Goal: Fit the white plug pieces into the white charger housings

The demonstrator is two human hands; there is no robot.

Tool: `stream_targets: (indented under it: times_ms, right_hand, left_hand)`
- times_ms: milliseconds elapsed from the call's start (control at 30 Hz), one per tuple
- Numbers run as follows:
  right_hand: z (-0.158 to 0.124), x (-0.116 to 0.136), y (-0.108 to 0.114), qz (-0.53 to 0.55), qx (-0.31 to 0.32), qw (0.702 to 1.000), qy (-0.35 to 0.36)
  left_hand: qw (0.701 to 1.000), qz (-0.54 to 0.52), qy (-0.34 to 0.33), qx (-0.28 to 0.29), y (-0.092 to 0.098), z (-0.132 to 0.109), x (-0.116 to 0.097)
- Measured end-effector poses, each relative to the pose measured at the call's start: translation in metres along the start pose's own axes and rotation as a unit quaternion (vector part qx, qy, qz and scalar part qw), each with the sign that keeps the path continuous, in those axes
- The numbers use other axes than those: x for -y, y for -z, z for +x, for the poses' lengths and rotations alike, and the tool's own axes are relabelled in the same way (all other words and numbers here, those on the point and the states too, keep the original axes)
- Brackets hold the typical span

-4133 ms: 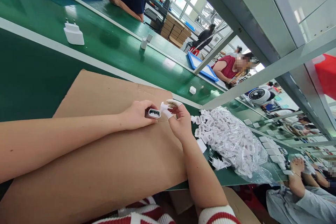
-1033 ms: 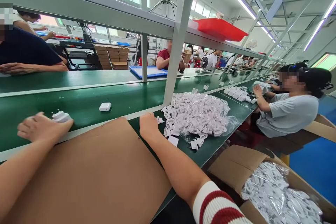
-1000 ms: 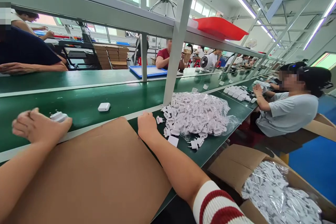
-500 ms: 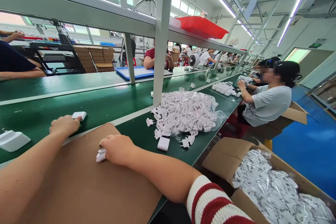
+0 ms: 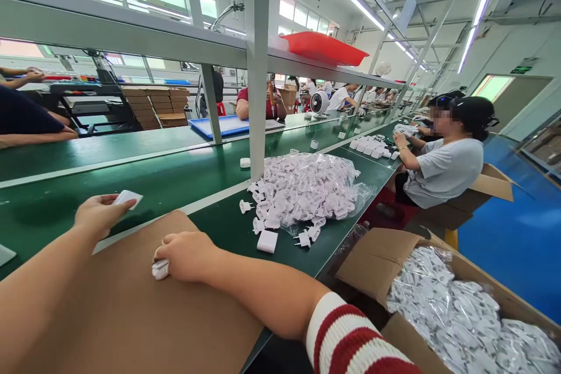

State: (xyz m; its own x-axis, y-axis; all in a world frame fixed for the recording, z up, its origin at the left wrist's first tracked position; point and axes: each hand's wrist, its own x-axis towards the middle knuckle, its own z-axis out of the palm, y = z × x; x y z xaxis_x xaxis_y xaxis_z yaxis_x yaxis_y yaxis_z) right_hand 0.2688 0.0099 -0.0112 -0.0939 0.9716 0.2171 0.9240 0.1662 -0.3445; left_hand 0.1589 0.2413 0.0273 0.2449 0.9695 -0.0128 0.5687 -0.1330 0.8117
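My left hand [image 5: 95, 216] pinches a white charger block [image 5: 130, 197] between thumb and fingers, just above the green conveyor belt. Over the brown cardboard sheet [image 5: 144, 321], my right hand [image 5: 189, 256] is closed around small white plastic pieces [image 5: 160, 269] that look like plug heads; the fingers partly hide them. To the right lies a heap of white plug heads [image 5: 307, 187], partly under a clear plastic bag. A loose charger block [image 5: 267, 241] and a few stray plug heads [image 5: 303, 238] sit at the heap's near edge.
A grey post [image 5: 258, 70] rises behind the heap and carries a shelf with a red tray [image 5: 326, 48]. An open carton [image 5: 381, 257] of bagged plug heads stands at lower right. A co-worker [image 5: 451, 163] sits farther along the bench. More white blocks [image 5: 245, 162] ride the belt.
My left hand has lifted the charger block off the belt and tilted it. The right hand has shifted slightly left and down with its pieces. Another block at far left has slid mostly out of view.
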Motion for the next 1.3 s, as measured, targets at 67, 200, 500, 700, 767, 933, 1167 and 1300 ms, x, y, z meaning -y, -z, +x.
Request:
stream_targets:
  times_ms: [67, 200, 500, 700, 767, 933, 1167, 1300]
  right_hand:
    - [0.001, -0.004, -0.003, 0.025, -0.004, 1.000, -0.007]
    - [0.000, -0.010, -0.004, 0.130, -0.048, 0.987, -0.075]
    - [-0.008, -0.011, -0.002, 0.627, -0.062, 0.739, -0.238]
    - [-0.016, 0.005, -0.011, 0.625, -0.046, 0.752, -0.205]
    - [-0.017, 0.011, -0.013, 0.592, -0.068, 0.780, -0.189]
    - [-0.022, 0.023, -0.016, 0.446, -0.150, 0.872, -0.134]
    - [-0.029, 0.023, -0.020, 0.377, -0.116, 0.915, -0.086]
    - [-0.027, 0.023, -0.016, 0.478, -0.054, 0.857, -0.184]
  left_hand:
    - [0.992, -0.118, -0.006, 0.046, 0.002, -0.019, 0.005]
    - [0.964, -0.212, 0.066, 0.146, 0.013, -0.074, 0.031]
    - [0.986, -0.013, -0.111, 0.126, 0.016, -0.195, 0.075]
    - [0.974, -0.024, -0.148, 0.172, 0.010, -0.204, 0.084]
    - [0.971, -0.029, -0.167, 0.169, 0.009, -0.203, 0.086]
    - [0.965, -0.020, -0.205, 0.163, 0.006, -0.199, 0.091]
    - [0.959, -0.025, -0.211, 0.188, 0.005, -0.197, 0.092]
    - [0.954, -0.003, -0.235, 0.184, 0.007, -0.199, 0.093]
